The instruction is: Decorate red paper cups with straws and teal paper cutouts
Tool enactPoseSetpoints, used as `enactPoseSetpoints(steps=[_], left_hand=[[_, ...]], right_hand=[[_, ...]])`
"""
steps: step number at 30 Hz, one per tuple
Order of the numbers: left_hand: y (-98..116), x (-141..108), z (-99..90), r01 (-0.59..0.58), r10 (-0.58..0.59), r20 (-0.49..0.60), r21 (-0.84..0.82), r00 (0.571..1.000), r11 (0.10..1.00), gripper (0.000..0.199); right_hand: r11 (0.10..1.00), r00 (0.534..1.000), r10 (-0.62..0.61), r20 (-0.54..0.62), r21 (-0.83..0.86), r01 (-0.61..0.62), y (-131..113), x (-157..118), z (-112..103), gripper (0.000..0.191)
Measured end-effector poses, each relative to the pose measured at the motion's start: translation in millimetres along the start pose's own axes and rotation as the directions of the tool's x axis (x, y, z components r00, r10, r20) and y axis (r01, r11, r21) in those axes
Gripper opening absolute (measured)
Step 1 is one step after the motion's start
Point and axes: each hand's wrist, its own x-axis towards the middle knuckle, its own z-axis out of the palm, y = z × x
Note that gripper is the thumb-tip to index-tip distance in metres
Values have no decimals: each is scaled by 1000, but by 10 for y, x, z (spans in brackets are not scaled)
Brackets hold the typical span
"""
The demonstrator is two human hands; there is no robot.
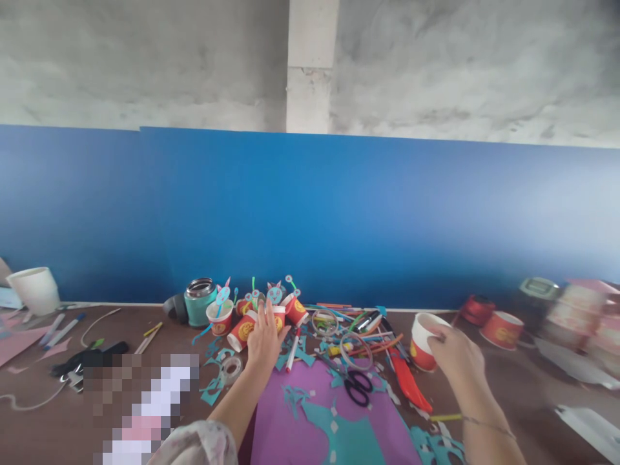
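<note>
1. Head view, background: blue panels (290, 213) run the full width beneath a rough grey concrete wall (194, 64), with a paler pillar (312, 71) at mid-wall.
2. Head view, right hand (455, 355): thumb and fingers pinch the white-and-red cup (422, 355) near its rim. It is white inside and around the top, red lower down, with its mouth upward — I cannot tell whether its base touches the brown table (523, 387). It sits right of the centre clutter, just beside a shiny red strip (411, 381).
3. Head view, left hand (266, 339): fingers extended, thumb apart, over a cluster of red cups (242, 330) decorated with little blue paper faces (274, 294); whether it presses on one is hidden.
4. Head view, surface: a purple sheet (276, 413) carries black-handled scissors (358, 387) and turquoise paper (349, 436). Tape (231, 368) and a mint flask (198, 307) lie leftward — the flask upright and uncapped. Farther right stands another red cup (502, 329).
</note>
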Motion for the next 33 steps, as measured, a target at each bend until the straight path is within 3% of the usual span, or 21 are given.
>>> enactPoseSetpoints(steps=[10, 13, 16, 18, 19, 20, 22, 25, 26, 28, 29, 31, 33], left_hand=[[-12, -32, 10, -6, 6, -101, -4, 995, 1000, 74], [24, -36, -90, -39, 23, -171, -95, 985, 995, 72], [113, -93, -255, -176, 114, -206, -317, 972, 932, 73], [204, -174, -375, -260, 205, -161, -547, 966, 796, 81], [255, -225, -428, -245, 235, -108, -672, 966, 699, 89], [305, -281, -472, -184, 249, -39, -784, 968, 592, 96], [385, -401, -527, 10, 261, 114, -929, 958, 369, 103], [406, -573, -527, 318, 185, 338, -939, 923, 132, 84], [382, -625, -514, 415, 144, 421, -907, 895, 71, 75], [301, -721, -491, 591, 95, 585, -803, 806, -71, 65], [253, -764, -486, 643, 110, 634, -748, 766, -167, 61], [164, -833, -488, 691, 153, 690, -630, 708, -354, 53], [106, -877, -493, 703, 183, 717, -542, 673, -460, 49]], right_hand=[[1000, 992, -31, -122, -2, 31, -144, -93, -143, 31], [998, 971, -38, -237, 42, 49, -328, -128, -290, 30], [976, 918, -56, -393, 174, 134, -655, -210, -397, 31], [899, 950, -157, -270, 359, 251, -956, -329, -403, 28], [845, 962, -221, -162, 460, 272, -1120, -411, -384, 28], [782, 947, -319, -19, 559, 275, -1282, -504, -351, 27], [685, 869, -460, 180, 695, 219, -1565, -693, -255, 27], [611, 766, -569, 298, 777, 151, -1763, -876, -73, 21], [602, 770, -563, 300, 787, 134, -1758, -896, -10, 23], [681, 775, -539, 330, 713, 170, -1673, -895, 107, 32], [752, 755, -537, 377, 618, 227, -1612, -889, 158, 33], [880, 670, -474, 571, 298, 369, -1504, -894, 239, 37], [896, 654, -421, 628, 177, 407, -1454, -933, 288, 40]])
